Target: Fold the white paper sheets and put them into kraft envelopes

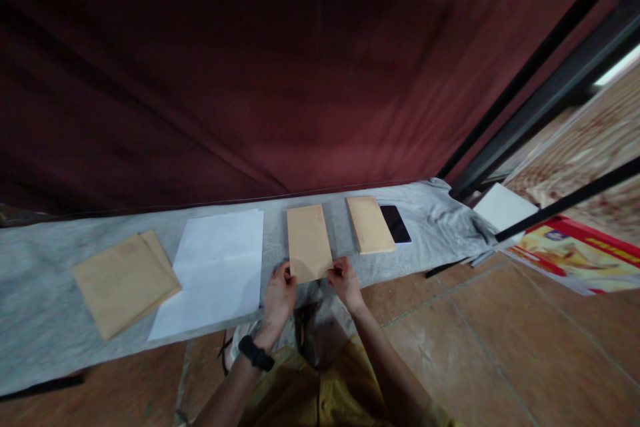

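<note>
A tan envelope (309, 242) lies lengthwise on the grey cloth (45, 287) in front of me. My left hand (280, 295) pinches its near left corner, fingers closed on the edge. At the near right corner my right hand (344, 282) grips the same envelope. A black band sits on my left wrist. White paper sheets (215, 270) lie just left of my hands. Further left rests a stack of larger tan envelopes (125, 282). Right of the held envelope lies another tan envelope (370, 224) beside a dark phone (395, 223).
A dark red curtain (250, 80) hangs behind the cloth. Black metal bars (550, 87) slant at the right. A white sheet (504, 207) and a red and yellow printed poster (575, 250) lie at the right. Brown floor tiles (500, 347) spread in front.
</note>
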`<state>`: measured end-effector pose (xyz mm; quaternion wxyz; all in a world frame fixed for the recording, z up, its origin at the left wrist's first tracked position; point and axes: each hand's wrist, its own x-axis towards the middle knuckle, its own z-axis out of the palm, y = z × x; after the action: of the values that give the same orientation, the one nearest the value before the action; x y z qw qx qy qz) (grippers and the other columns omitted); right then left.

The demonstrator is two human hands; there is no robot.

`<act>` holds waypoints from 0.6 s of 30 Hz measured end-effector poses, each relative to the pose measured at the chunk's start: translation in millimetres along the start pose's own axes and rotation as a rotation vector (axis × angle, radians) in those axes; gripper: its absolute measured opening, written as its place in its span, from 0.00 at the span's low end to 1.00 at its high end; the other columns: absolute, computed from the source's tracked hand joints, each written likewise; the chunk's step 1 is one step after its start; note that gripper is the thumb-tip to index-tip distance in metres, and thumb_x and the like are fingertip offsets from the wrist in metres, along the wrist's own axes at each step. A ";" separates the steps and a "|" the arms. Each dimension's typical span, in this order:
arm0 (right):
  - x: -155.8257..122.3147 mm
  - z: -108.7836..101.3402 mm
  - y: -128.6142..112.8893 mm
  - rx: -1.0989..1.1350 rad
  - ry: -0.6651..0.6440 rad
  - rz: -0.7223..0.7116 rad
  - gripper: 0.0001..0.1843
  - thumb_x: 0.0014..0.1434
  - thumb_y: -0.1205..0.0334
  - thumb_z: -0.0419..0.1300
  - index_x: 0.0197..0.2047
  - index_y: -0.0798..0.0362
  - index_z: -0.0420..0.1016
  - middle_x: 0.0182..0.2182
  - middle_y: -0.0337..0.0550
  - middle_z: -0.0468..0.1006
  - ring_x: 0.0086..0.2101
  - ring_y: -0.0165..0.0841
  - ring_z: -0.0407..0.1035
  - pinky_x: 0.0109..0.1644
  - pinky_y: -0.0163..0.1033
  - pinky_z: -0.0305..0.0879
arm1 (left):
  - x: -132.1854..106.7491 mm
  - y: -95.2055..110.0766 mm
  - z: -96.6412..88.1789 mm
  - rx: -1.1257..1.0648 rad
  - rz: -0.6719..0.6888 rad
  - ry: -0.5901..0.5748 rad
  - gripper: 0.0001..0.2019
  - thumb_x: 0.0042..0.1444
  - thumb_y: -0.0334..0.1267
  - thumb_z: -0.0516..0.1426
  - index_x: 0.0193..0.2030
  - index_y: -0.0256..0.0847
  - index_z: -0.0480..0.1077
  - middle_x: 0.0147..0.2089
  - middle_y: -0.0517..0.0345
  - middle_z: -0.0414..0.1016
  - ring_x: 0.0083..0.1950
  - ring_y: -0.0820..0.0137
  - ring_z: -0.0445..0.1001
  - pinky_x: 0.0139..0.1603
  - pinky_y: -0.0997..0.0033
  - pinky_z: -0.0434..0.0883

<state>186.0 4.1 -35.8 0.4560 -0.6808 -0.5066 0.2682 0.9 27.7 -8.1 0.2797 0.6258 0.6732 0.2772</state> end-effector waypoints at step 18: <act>-3.1 -6.7 -8.6 0.591 -0.070 0.277 0.20 0.42 0.47 0.68 0.31 0.47 0.64 0.26 0.37 0.73 0.28 0.34 0.71 0.34 0.41 0.74 | 3.5 -3.1 4.6 -0.683 -0.162 -0.149 0.09 0.44 0.40 0.62 0.32 0.39 0.74 0.33 0.58 0.80 0.38 0.64 0.78 0.43 0.64 0.74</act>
<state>186.6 -0.5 -25.5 0.5754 -0.5717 -0.3248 0.4864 1.9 31.1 -13.6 0.5424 0.4592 0.5668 0.4167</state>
